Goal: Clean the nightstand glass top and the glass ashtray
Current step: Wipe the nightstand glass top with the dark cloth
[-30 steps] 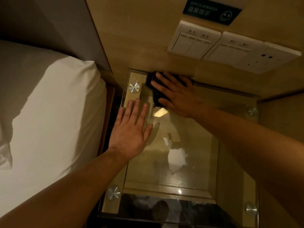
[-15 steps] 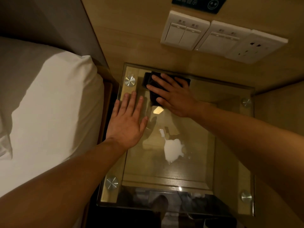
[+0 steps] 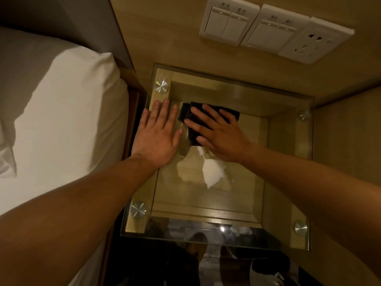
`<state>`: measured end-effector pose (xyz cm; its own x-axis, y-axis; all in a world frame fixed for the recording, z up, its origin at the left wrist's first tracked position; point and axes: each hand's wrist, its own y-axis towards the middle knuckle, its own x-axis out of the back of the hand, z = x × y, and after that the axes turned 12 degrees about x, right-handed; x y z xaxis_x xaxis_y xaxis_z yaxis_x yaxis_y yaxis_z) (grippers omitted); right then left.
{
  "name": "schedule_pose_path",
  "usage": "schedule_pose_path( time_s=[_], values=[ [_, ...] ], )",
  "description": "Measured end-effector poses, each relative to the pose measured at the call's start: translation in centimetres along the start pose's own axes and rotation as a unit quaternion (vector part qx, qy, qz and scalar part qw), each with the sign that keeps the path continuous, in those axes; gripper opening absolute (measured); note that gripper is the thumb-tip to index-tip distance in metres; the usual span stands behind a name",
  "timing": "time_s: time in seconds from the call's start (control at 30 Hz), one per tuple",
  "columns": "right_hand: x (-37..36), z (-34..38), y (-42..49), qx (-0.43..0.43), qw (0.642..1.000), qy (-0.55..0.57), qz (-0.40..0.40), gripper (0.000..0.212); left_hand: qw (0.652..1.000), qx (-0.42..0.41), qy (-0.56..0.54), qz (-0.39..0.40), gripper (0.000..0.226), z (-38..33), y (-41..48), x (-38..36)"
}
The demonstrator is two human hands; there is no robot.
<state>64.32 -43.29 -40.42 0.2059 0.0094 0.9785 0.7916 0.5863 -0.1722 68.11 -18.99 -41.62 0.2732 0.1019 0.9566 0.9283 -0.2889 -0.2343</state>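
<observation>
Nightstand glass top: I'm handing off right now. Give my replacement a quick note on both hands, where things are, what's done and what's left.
Left hand: flat, fingers spread, braced on the left edge of the glass top, holding nothing.
Right hand: flat, pressing the dark cloth onto the glass in the far-left area, beside the left hand.
Done: cannot tell how much has been wiped; the cloth is in the far part.
Left: the middle and near glass, where bright reflections show. The ashtray is not in view; find and clean it.
</observation>
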Motion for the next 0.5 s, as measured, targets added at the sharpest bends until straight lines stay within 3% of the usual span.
schedule_pose_path(
  time_s=[0.5],
  values=[
    [-1.6,6.1,-3.7,-0.005,1.000,-0.015,-0.003,0.058,1.000,-0.002,0.009,0.009,0.067,-0.3,-0.3,1.0]
  ],
)
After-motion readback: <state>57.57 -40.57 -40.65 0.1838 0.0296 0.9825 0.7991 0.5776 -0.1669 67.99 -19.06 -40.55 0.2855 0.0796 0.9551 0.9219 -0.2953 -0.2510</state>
